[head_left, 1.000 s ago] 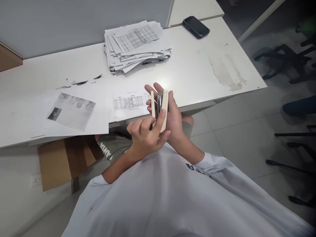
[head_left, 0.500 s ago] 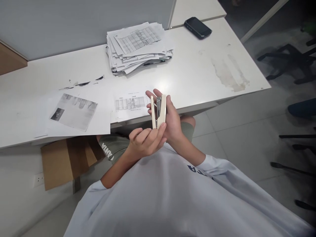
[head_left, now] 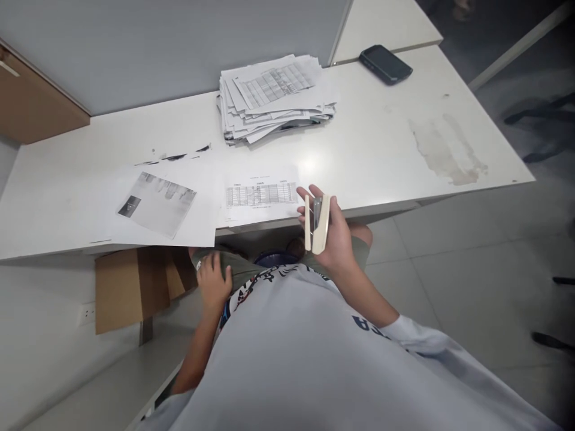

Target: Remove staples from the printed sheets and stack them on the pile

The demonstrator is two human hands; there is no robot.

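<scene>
1. Right hand point(head_left: 340, 242): palm turned up, fingers partly extended and loosely curled, supporting a cream stapler point(head_left: 320, 233). The stapler is held in front of the body, near the front edge of the desk point(head_left: 377, 149).
2. Stapler condition: its two cream parts stand spread apart, with a metal strip showing between them.
3. Left hand point(head_left: 214, 282): lowered to the left thigh, resting on the grey-green shorts point(head_left: 245, 270). Fingers are slightly bent and a little apart; no object is seen in its hold. It is well apart from the stapler.
4. Desk, near the stapler: a sheet with a printed table point(head_left: 262, 196) lies just to the left, close to the front edge.
5. Desk, further left: a sheet with a grey printed picture point(head_left: 158, 206), one edge overhanging the front.
6. Desk, rear: an uneven stack of papers point(head_left: 276, 102) near the grey partition point(head_left: 179, 48); a dark handheld device point(head_left: 385, 64) lies to its right.
7. Desk, right side: a brownish stain point(head_left: 449, 149) marks the surface.
8. Below the desk, left: brown cardboard point(head_left: 117, 290).
</scene>
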